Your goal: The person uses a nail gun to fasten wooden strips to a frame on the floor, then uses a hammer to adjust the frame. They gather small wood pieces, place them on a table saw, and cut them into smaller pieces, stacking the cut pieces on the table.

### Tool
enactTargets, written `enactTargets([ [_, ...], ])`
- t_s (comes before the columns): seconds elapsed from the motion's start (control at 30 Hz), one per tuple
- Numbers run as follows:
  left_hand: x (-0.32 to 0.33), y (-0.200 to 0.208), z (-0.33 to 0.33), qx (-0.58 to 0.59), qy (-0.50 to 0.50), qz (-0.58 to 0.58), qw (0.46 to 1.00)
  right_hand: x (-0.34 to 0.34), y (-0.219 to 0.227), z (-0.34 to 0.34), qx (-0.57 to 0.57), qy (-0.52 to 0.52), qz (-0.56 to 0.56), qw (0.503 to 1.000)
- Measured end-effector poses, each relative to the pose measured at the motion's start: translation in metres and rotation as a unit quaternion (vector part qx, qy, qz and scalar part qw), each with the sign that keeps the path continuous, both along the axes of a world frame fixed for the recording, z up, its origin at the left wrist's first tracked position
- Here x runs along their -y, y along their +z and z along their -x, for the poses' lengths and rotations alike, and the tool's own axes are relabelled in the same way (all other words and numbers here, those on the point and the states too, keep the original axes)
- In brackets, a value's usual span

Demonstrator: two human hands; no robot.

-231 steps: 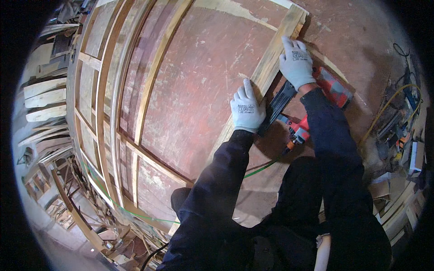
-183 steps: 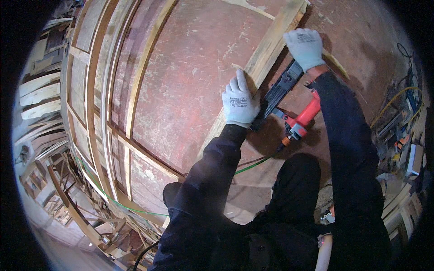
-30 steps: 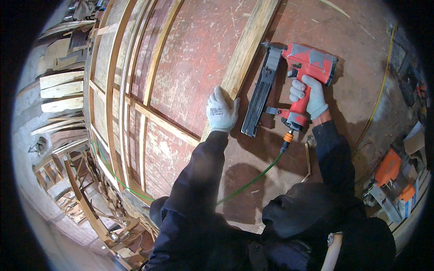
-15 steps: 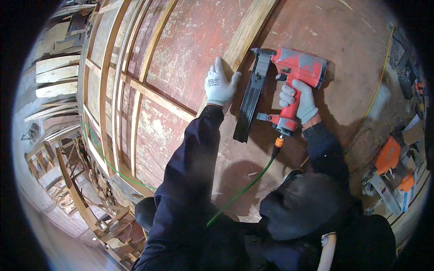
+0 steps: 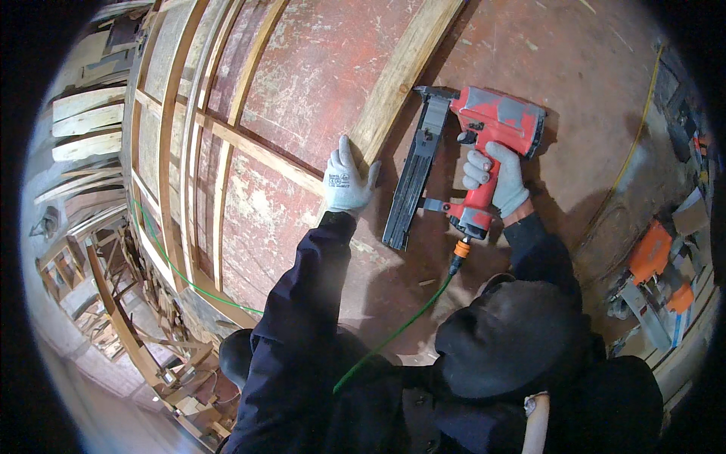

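My left hand [image 5: 349,180], in a pale work glove, rests on the near part of a long wooden board [image 5: 402,79]. Its fingers stretch along the wood and the thumb sticks out toward the right edge. My right hand [image 5: 505,175], gloved too, is wrapped round the handle of a red and grey pneumatic nail gun [image 5: 495,113]. The gun's long black magazine [image 5: 412,185] slants toward me, and its nose is beside the board's right edge. A green air hose [image 5: 397,331] runs from the orange fitting [image 5: 462,248] under the handle.
A frame of wooden slats [image 5: 226,174] lies left on the worn reddish work surface [image 5: 295,113]. Wood pieces [image 5: 89,113] are stacked farther left. An orange tool [image 5: 650,253] and clutter lie at the right, near a yellow cord [image 5: 639,125].
My left hand has slid nearer to me along the board. The nail gun in my right hand has shifted slightly nearer and left. The whole view has drifted a little.
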State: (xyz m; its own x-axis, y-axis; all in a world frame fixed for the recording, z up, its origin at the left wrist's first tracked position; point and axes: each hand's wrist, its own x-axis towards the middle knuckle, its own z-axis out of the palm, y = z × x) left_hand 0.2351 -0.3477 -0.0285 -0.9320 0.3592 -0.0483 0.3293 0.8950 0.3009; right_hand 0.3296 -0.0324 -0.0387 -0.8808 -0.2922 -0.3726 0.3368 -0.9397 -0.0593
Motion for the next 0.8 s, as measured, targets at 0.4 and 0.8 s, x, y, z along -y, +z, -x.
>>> enactTargets([
  [0.4, -0.001, 0.003, -0.001, -0.03, -0.017, -0.042, 0.999, 0.005, -0.007, -0.002, -0.018, 0.003, -0.033, 0.999],
  [0.8, 0.037, 0.018, 0.026, 0.164, -0.053, -0.039, 0.984, 0.019, -0.001, -0.004, 0.063, 0.01, -0.039, 0.997],
])
